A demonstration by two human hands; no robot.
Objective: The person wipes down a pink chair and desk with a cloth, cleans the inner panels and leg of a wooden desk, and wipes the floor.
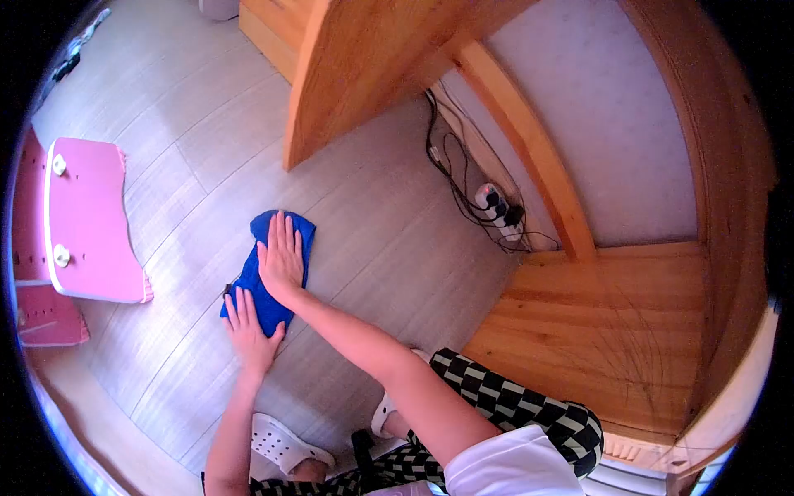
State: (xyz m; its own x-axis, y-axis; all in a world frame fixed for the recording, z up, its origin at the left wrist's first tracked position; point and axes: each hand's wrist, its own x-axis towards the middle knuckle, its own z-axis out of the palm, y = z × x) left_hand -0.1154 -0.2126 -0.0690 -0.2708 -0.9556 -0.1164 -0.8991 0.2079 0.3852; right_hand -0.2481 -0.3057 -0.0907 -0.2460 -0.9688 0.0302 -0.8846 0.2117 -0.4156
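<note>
A blue folded fabric piece [269,302] lies on the grey wood-look floor, with a small dark bit at its left edge. I cannot tell whether it is a cloth or a folded bag. My left hand [251,332] rests on its lower end, fingers spread, thumb at the right side. Farther up, my right hand [282,260] lies flat across the upper part with its fingers stretched out. Both palms hide some of the fabric.
Pink furniture panels [91,219] stand at the left. A wooden panel [356,74] juts out above. Beside the wall, a power strip [499,211] sits among tangled dark cables [451,165]. Wooden boards [604,322] are at the right. A white clog [285,442] shows below.
</note>
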